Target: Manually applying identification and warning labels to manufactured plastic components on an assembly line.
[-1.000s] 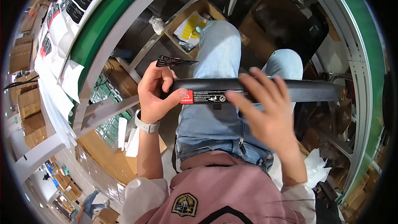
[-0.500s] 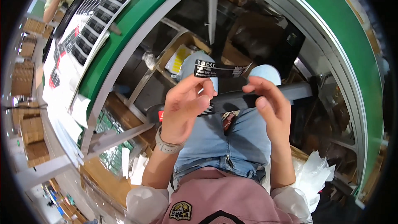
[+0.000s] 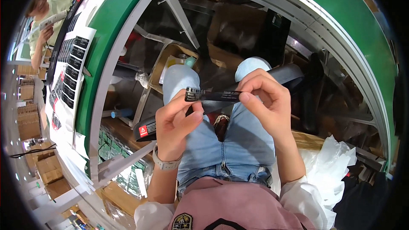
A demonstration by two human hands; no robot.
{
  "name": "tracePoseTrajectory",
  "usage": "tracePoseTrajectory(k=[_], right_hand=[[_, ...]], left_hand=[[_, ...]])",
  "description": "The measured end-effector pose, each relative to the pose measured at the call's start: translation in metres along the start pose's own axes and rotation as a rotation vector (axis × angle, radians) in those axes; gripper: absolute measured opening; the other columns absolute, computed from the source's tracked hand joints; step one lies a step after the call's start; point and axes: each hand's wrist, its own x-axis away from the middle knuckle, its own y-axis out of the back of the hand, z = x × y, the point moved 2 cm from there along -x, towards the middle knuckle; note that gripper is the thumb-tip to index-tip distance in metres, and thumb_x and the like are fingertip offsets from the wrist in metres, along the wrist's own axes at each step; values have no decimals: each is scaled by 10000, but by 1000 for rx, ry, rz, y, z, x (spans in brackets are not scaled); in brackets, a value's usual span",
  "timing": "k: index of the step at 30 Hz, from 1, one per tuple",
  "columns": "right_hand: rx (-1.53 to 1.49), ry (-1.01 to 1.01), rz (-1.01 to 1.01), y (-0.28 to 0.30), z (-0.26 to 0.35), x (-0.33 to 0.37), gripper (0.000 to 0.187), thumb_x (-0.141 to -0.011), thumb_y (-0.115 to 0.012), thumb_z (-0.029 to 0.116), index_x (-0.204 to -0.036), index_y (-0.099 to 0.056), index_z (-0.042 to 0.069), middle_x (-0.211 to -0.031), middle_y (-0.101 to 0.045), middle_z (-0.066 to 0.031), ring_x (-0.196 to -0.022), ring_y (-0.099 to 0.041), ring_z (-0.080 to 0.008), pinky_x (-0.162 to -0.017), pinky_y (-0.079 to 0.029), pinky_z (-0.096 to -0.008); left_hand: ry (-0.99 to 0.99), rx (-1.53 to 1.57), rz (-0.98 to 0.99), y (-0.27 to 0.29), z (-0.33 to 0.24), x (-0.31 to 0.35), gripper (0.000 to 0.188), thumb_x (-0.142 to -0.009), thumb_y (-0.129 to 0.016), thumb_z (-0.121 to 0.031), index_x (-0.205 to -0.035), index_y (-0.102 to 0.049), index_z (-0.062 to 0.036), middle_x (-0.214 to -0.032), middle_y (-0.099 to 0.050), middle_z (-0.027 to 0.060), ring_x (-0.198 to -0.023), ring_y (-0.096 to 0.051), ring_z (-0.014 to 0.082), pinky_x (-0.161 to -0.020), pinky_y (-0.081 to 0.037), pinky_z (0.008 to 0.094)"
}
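Note:
A narrow black label with white print (image 3: 219, 96) is stretched between my hands above my lap. Its left end lies on the index fingertip of my left hand (image 3: 171, 121), whose fingers are curled in. My right hand (image 3: 271, 104) pinches the other end between thumb and fingers. Below the label, a long black bar-shaped device (image 3: 211, 107) rests across my thighs. It slants up from lower left to upper right. Near its left end is a red warning sticker (image 3: 148, 130); my left hand covers part of the bar just beside it.
On the green bench at left lie sheets of black labels (image 3: 76, 66). Another person (image 3: 53, 6) stands behind it, holding a pale device. An open carton (image 3: 170, 57) sits under the frame beyond my knees. White plastic wrap (image 3: 330, 162) is by my right side.
My right hand, apart from the label before, now grips its right end. The label has come lower and lies nearly level. My view has shifted, bringing more of the other person in.

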Motion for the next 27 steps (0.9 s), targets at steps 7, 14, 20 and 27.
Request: tracePoseTrajectory(k=[7, 14, 20, 27], right_hand=[[736, 497, -160, 45, 31, -1, 149, -710, -667, -73, -815, -588, -4, -824, -595, -116, -697, -595, -242, -591, -465, -292], [412, 283, 144, 107, 41, 12, 139, -682, -743, 34, -772, -646, -11, -703, -629, -89, -602, -606, -193, -544, -449, -266], [170, -91, 137, 122, 26, 5, 114, -782, -735, 65, -782, -647, -8, -695, -641, -45, -621, -618, -110, -579, -487, -230], [67, -70, 252, 137, 12, -5, 86, -820, -709, 56, -810, -647, -3, -693, -628, -27, -608, -614, -92, -558, -465, -212]], left_hand=[[-211, -861, 7, -40, 1, 0, 393, -841, -719, -158, -1170, -620, 33, -1117, -592, 162, -1001, -553, 331, -907, -439, 393], [-99, -931, 241, -65, 5, -27, 333, -917, -630, -225, -1158, -633, 5, -969, -587, 132, -905, -537, 294, -798, -435, 369], [138, -284, 150, -85, 17, -43, 236, -979, -545, -187, -1097, -643, -8, -901, -601, 59, -839, -524, 164, -778, -419, 309], [229, -388, 36, -91, 22, -45, 258, -816, -729, -66, -1067, -672, -69, -813, -552, -54, -662, -363, 52, -615, -293, 197]])
